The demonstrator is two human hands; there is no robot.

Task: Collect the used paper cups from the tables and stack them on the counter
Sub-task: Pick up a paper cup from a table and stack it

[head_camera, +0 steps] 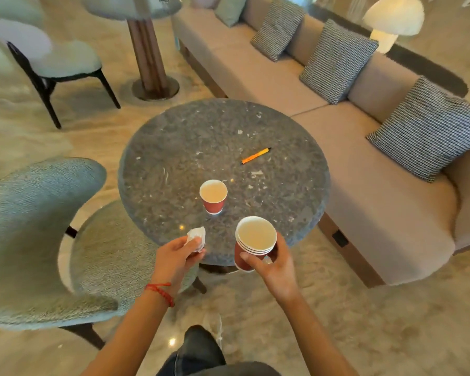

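Nearest the camera, the person's dark trouser leg [198, 348] stood over a pale marble floor [337, 321]. The left hand [174, 257], with a red thread bracelet [160, 291] at the wrist, was closed around a crumpled white napkin [197, 237], its fingers [194, 244] pinching the paper at the near edge of the bench [269, 126]. The right hand [276, 267] was wrapped around a stack of red paper cups [255, 240], thumb across the near wall and fingers behind; several white rims showed nested one inside another, and the stack was tilted slightly and held above the bench's near edge.

On the round, dark speckled stone bench, a single red paper cup [213, 196] stood upright, just beyond both hands and apart from them. Farther on, toward the right, an orange pen [255, 156] lay flat.

A grey-green upholstered chair [33, 234] was drawn up at the left. A beige sofa [377, 199] with houndstooth cushions [429, 131] ran along the right. Beyond stood a second chair [52, 55], another table's wooden pedestal [148, 55] and a white mushroom lamp [391, 20].
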